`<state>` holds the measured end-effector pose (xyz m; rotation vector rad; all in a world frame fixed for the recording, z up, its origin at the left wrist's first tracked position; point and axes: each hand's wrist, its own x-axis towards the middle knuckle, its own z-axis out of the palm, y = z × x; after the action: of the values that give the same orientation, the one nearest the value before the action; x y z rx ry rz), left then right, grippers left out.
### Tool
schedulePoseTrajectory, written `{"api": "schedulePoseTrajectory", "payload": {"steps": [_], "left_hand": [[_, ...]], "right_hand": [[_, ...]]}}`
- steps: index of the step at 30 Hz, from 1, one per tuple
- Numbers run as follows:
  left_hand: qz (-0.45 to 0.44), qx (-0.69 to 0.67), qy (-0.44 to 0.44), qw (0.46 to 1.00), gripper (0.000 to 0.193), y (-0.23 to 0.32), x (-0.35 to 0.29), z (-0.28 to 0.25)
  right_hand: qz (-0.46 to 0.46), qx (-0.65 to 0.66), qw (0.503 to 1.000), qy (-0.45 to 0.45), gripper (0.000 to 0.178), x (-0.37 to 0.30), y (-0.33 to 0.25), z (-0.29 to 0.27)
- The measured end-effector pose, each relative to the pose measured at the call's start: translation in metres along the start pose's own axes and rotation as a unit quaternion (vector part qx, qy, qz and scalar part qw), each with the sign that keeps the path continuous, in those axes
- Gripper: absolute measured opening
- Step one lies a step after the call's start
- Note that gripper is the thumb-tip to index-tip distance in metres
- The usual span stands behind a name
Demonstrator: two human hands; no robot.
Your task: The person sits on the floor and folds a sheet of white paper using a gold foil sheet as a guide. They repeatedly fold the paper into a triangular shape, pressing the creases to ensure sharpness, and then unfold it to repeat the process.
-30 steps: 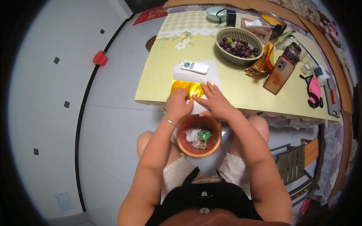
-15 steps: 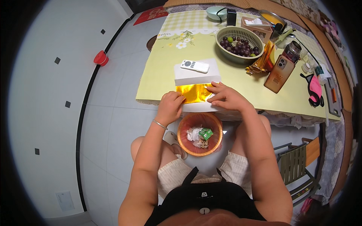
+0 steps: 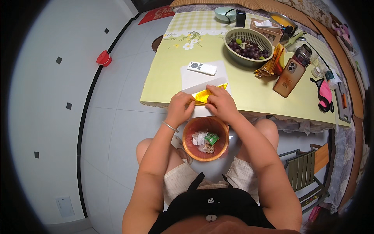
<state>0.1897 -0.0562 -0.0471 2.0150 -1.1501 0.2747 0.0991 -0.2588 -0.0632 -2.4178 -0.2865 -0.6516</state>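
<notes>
Shiny gold foil paper lies at the table's near edge on white paper, slanted and partly folded over. My left hand pinches its left end, thumb and fingers closed together. On its right part, my right hand is closed too, with the thumb and fingers gripping the foil. The fingers cover parts of the fold. A white remote control rests on the white paper just beyond the foil.
A basket of grapes, folded gold foil pieces, a phone and a pink-black eye mask are on the table to the right. Below the near edge stands a lined waste bin. A folding chair is at lower right.
The foil, flat before, is now narrower, tilted and folded. My right hand has moved left, nearer my left hand, and both hands have closed on the foil.
</notes>
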Motion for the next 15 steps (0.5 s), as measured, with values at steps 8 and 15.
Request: {"api": "schedulePoseTrajectory", "payload": {"steps": [8, 15], "left_hand": [[-0.065, 0.031, 0.026, 0.997, 0.012, -0.026, 0.006, 0.006], [-0.092, 0.044, 0.043, 0.994, 0.013, -0.034, 0.009, 0.017]], "right_hand": [[0.072, 0.060, 0.996, 0.010, 0.021, 0.000, 0.012, 0.002], [0.063, 0.036, 0.997, 0.024, 0.024, -0.001, 0.014, 0.009]]}}
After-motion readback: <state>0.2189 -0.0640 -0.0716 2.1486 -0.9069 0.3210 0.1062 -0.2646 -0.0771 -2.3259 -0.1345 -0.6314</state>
